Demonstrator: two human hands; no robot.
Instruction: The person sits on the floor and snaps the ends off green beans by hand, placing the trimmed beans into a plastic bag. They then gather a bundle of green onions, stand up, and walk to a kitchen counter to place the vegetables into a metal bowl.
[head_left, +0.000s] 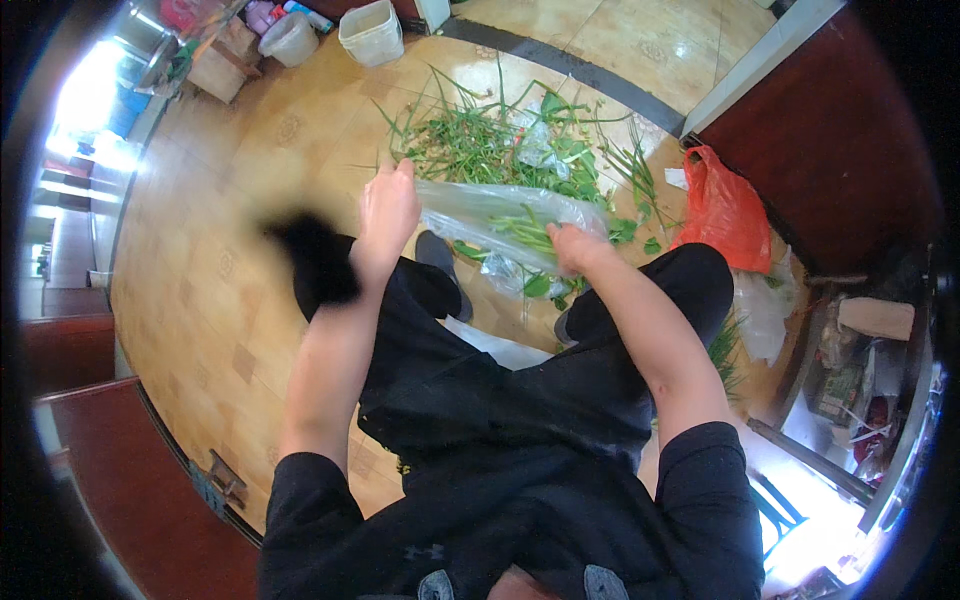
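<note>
A clear plastic bag (480, 199) is stretched sideways between my hands, above the floor in front of my knees. My left hand (390, 199) grips one end of it. At the other end my right hand (581, 247) is closed on the bag beside some green stalks (529, 232); whether the fingers hold the stalks through the film or directly, I cannot tell. Beyond the bag lies a loose heap of long green leaves and trimmings (472, 139), with a crumpled clear bag (538, 146) among them. More crumpled clear plastic (506, 274) lies between my feet.
A red plastic bag (724, 210) stands at the right by a dark red panel (832, 142). White buckets (371, 34) are at the far left. A shelf with packages (844, 375) is on the right. A dark blurred spot (319, 255) covers part of my left forearm.
</note>
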